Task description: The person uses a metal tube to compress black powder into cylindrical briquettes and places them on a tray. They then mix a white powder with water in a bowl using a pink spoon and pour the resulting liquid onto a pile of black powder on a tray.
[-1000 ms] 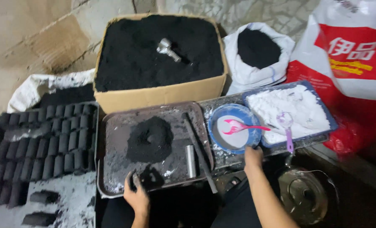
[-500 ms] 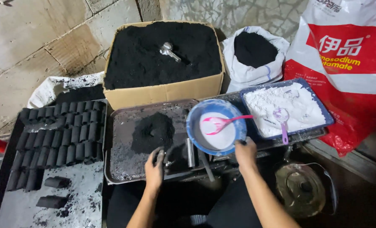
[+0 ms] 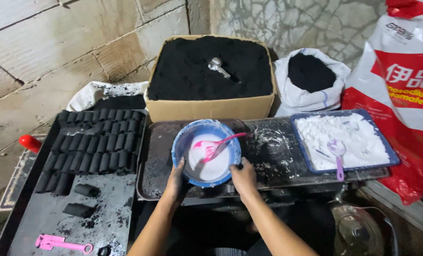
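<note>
The blue bowl [image 3: 206, 152] with its pink spoon [image 3: 213, 147] has moved from beside the white-powder tray [image 3: 346, 140] to over the dark metal tray [image 3: 153, 178], now gripped by both the left hand [image 3: 177, 181] and right hand [image 3: 243, 176], apparently covering the black powder heap.

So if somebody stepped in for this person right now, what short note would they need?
Left hand and right hand grip the blue bowl by its rim, over the metal tray.
The bowl holds white stuff and a pink spoon.
Done: rows of black sticks on the black board.
Left: black powder fills the box, and white powder sits in the blue tray at the right.
</note>
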